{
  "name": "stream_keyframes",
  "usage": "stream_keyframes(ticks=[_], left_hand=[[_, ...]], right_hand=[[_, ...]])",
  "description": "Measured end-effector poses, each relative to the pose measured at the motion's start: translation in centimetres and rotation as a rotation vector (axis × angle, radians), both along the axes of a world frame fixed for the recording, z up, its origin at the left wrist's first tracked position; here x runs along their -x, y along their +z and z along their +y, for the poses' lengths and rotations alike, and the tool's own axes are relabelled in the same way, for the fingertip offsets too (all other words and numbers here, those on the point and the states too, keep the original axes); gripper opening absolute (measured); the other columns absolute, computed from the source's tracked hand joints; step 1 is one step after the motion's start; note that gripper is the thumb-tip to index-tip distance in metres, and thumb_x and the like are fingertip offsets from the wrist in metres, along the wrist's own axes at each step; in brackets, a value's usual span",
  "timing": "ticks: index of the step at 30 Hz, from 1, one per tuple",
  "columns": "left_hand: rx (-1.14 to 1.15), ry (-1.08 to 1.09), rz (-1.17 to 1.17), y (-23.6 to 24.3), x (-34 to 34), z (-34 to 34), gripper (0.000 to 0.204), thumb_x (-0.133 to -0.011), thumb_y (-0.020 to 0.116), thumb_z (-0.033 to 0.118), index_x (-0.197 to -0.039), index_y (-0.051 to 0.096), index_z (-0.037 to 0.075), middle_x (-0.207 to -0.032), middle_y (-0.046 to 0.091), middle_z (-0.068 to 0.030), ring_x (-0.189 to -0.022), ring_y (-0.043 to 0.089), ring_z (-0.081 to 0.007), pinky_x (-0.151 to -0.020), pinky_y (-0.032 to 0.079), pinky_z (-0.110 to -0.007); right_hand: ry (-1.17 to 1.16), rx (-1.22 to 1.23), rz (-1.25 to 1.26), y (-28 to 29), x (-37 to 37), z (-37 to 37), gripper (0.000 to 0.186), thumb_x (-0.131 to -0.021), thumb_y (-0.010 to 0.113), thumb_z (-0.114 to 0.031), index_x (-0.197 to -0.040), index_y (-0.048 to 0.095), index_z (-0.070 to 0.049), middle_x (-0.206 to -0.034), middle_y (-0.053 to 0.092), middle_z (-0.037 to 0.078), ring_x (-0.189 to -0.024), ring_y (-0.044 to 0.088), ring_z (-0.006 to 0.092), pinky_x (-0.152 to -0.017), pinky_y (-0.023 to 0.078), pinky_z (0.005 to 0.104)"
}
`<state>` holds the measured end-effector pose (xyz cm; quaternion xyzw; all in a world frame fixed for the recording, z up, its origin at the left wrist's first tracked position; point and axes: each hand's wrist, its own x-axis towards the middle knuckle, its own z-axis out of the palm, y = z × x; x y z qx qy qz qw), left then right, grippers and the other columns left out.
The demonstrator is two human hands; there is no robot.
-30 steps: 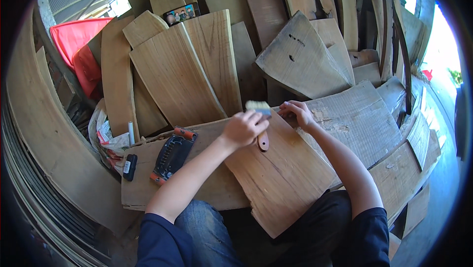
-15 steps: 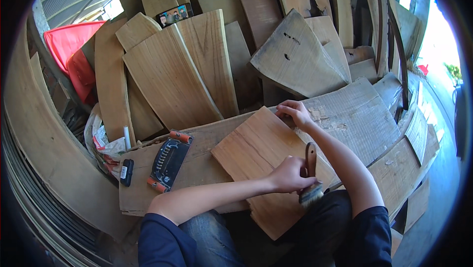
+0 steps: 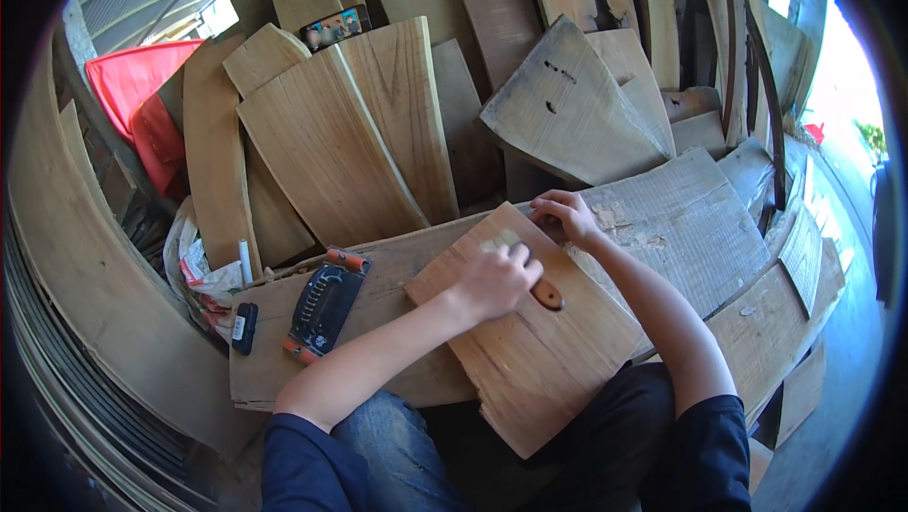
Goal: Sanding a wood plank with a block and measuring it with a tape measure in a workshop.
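Note:
A flat wooden board (image 3: 553,370) lies tilted across the bench plank and towards my legs, its grain running lengthwise. My left hand (image 3: 501,277) is closed around a paintbrush, with its wooden handle (image 3: 548,295) sticking out toward me. The pale bristles (image 3: 501,240) touch the board near its far end. At the board's far right edge, my right hand (image 3: 563,214) grips the board with bent fingers; some of the fingertips are hidden.
A black sanding block (image 3: 326,309) with orange ends rests on the bench plank (image 3: 260,380) at left, near a small black object (image 3: 244,329). Leaning boards (image 3: 326,148) stand behind, with a phone (image 3: 335,28) on top. A plastic bag (image 3: 203,276) sits at far left.
My left hand has carried the brush from the board's near right side up to its far end, turning the handle toward me. My right hand has stayed at the edge.

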<state>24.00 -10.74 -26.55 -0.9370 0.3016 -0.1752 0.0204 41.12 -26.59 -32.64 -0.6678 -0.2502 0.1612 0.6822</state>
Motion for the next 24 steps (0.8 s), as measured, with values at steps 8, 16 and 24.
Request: stream_keyframes(ticks=[8,16,24], left_hand=[[0.468,-0.413,0.739,3.2,3.0,-4.0,0.022,-0.085,0.067,0.024,-0.099,0.064,0.008,-0.092,0.067,-0.0141,-0.079,0.067,-0.0301,-0.069,0.054,-0.038],[0.565,-0.258,0.71,2.6,1.6,-2.1,0.029,-0.082,0.069,0.026,-0.107,0.066,0.01,-0.086,0.067,-0.0126,-0.079,0.067,-0.0303,-0.07,0.053,-0.038],[0.245,0.061,0.07,2.9,-0.1,0.9,0.023,-0.081,0.064,0.018,-0.103,0.065,0.01,-0.088,0.066,-0.01,-0.078,0.067,-0.0286,-0.07,0.055,-0.039]], right_hand=[[-0.001,-0.022,0.027,-0.1,0.1,0.2,0.024,-0.085,0.067,-0.022,-0.095,0.068,0.0,-0.083,0.071,0.008,-0.076,0.065,0.0137,-0.074,0.05,0.0271],[0.001,-0.027,0.0,-0.2,0.1,0.4,0.024,-0.086,0.067,-0.021,-0.095,0.068,0.001,-0.082,0.07,0.008,-0.076,0.065,0.0138,-0.073,0.051,0.0273],[-0.012,-0.009,-0.031,-0.4,0.1,0.2,0.023,-0.086,0.066,-0.02,-0.095,0.068,0.001,-0.082,0.07,0.008,-0.076,0.065,0.0133,-0.073,0.052,0.0276]])
